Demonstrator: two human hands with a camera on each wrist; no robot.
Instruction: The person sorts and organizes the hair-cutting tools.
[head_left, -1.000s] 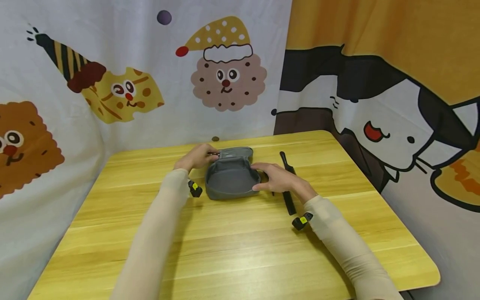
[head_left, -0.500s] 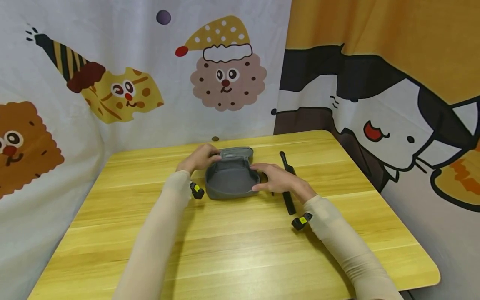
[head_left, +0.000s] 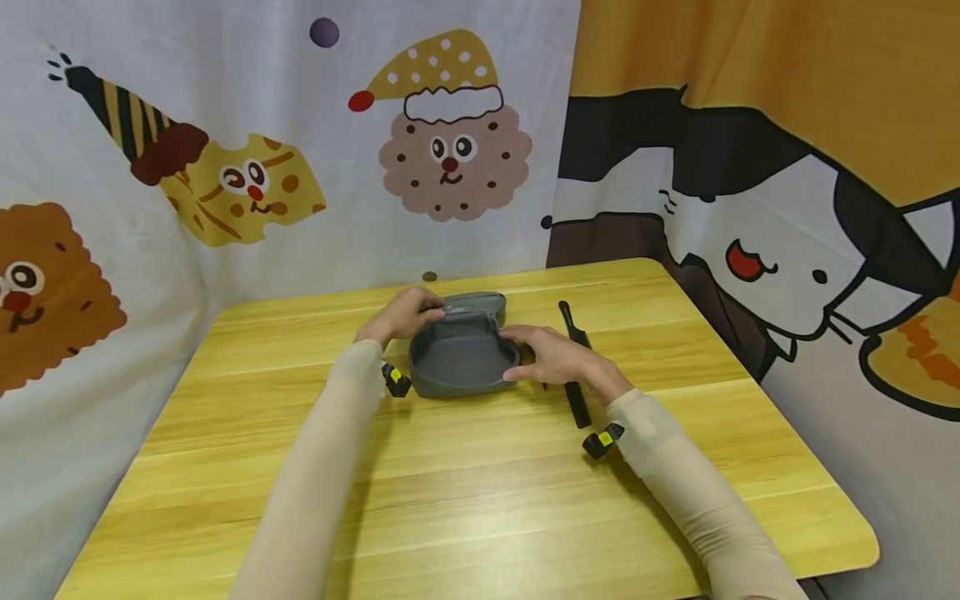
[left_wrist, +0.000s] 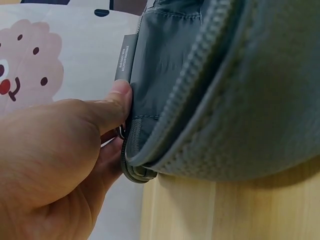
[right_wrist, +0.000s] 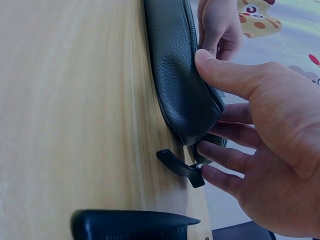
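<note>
A grey zippered pouch (head_left: 462, 367) lies unzipped on the table, its lid (head_left: 474, 302) folded back toward the wall. My left hand (head_left: 400, 317) pinches the lid's left edge; in the left wrist view the thumb (left_wrist: 120, 100) presses beside a small printed tag (left_wrist: 125, 60). Around the pouch's right end, my right hand (head_left: 551, 354) holds it, the thumb (right_wrist: 225, 75) on the zipped rim and the fingers (right_wrist: 232, 155) along the side and back. A black strap (right_wrist: 180, 169) sticks out from this end. The pouch's inside shows bare grey lining.
Right of my right hand lies a black comb (head_left: 577, 406) on the wooden table (head_left: 450, 500), partly hidden by the wrist. Cartoon-printed curtains (head_left: 300, 67) hang close behind the table's far edge. A small black camera sits on each wrist.
My left hand has shifted slightly right along the lid's edge, and the lid's inner face shows a little less. The right hand and the pouch's body stay in place.
</note>
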